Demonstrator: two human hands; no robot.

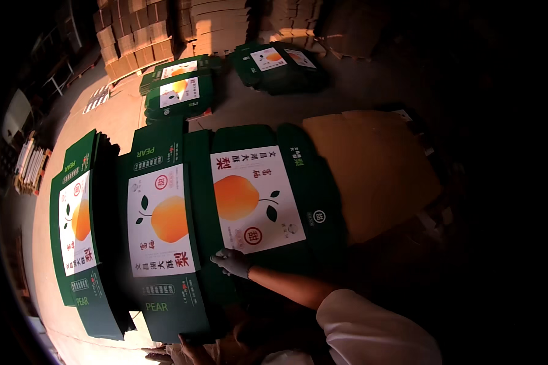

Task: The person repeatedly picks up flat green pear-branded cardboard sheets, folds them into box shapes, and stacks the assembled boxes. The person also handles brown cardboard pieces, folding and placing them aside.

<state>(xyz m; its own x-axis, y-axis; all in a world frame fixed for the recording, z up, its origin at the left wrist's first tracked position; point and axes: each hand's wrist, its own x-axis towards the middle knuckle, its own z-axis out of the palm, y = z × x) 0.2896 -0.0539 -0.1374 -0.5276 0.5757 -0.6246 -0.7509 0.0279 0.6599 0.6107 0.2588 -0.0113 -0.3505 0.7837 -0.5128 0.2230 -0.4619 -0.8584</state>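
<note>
A flat, unfolded green pear carton [158, 225] with white panels and orange fruit prints lies spread in front of me. My right hand [232, 263], in a grey glove, has its fingers curled together at the near edge of the carton's right-hand white panel [259, 201]. That forearm reaches in from the lower right, with a pale sleeve. At the lower edge, my left hand [192, 350] shows dimly by the carton's near flap; shadow hides most of its fingers. Just left lies a stack of matching flat cartons [76, 225].
Plain brown cardboard [377, 176] lies to the right. Farther off are two more piles of green cartons, one at the left [179, 91] and one at the right [277, 67]. Strapped brown cardboard stacks [134, 36] stand on pallets at the back. The right side is very dark.
</note>
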